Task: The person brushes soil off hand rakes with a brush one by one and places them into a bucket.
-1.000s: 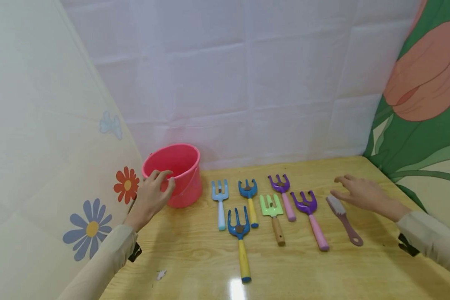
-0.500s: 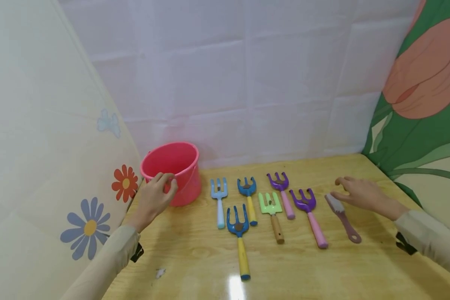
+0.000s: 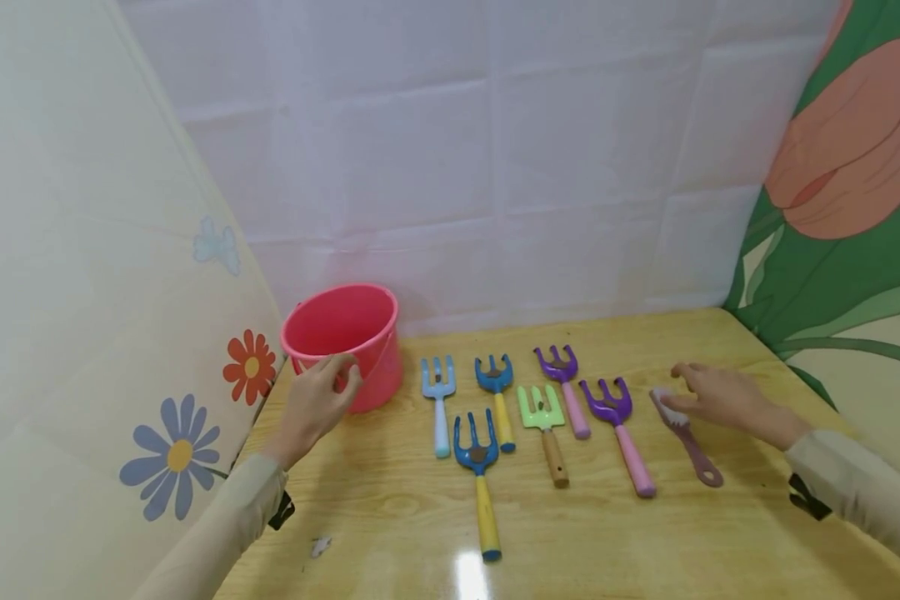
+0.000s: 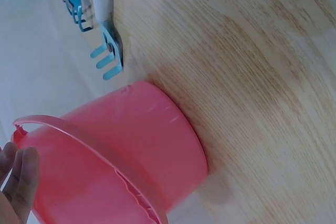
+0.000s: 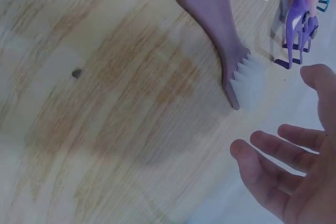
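Observation:
A pink bucket stands at the back left of the wooden table. My left hand hovers at its near side, fingers loosely bent and holding nothing; whether they touch the rim cannot be told. In the left wrist view those fingers show beside the bucket's handle. My right hand is over the bristle end of a mauve brush with white bristles. Its thumb and fingers are spread apart in the right wrist view, clear of the brush.
Several hand forks lie between the hands: a light blue one, two blue with yellow handles, a green one with a wooden handle, two purple with pink handles. White cloth hangs behind the table.
My left hand has shifted slightly right and down in front of the bucket. My right hand has come a little lower and left, over the brush's bristles. The forks and bucket stay put.

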{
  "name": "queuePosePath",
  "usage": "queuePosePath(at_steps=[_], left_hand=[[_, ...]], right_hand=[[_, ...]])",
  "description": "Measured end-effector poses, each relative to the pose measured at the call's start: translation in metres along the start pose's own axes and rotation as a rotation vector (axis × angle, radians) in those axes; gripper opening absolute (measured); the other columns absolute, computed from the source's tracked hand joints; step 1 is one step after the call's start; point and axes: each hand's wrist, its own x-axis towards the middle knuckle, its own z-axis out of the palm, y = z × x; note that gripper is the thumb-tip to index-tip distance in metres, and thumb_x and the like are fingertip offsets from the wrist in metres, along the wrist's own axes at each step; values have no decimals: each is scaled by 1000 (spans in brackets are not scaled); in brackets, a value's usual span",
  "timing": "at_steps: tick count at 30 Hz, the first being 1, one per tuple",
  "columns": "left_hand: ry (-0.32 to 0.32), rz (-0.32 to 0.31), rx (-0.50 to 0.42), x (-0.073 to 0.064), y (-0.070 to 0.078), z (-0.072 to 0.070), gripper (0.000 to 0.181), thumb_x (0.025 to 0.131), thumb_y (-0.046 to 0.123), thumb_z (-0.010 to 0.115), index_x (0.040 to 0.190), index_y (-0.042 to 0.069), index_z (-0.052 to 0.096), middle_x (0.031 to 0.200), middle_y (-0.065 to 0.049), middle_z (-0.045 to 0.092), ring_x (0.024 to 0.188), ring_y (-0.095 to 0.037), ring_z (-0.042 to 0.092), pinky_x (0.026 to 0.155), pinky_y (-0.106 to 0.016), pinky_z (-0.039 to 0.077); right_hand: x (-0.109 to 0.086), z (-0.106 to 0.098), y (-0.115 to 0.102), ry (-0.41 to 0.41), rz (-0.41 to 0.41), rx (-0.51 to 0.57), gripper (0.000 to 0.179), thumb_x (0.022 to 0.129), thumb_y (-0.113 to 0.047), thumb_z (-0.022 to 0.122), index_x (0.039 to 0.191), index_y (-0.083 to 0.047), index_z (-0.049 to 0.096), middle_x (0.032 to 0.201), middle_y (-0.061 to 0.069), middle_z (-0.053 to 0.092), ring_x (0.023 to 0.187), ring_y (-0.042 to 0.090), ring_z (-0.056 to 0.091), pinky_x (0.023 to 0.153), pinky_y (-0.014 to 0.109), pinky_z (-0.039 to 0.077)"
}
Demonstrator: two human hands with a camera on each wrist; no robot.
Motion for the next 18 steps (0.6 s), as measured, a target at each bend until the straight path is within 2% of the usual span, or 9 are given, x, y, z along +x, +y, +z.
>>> queuePosePath(at_steps=[6,14,18], left_hand=[[19,17,-11,0,2,4,17,94,18,60,103,5,67,79,1,60,67,-14,55,58,-31,48],[30,53,-6,-4,5,11,16,93,17,60,99,5,68,74,3,60,62,-11,52,54,-29,46],[6,75,2,-7,8,18,11,94,17,59,93,9,67,72,5,60,60,-10,54,54,-28,47]], right_hand=[[-2,6,2,-16,16,12,63,90,-44,69,114,13,57,90,18,65,65,20,60,53,39,49],[-4,10,2,-86,74,45,54,90,-48,66,90,6,60,72,4,58,57,15,49,49,33,42],[-5,11,1,-121,92,68,50,89,-47,66,85,2,59,70,3,54,58,17,47,50,33,40]])
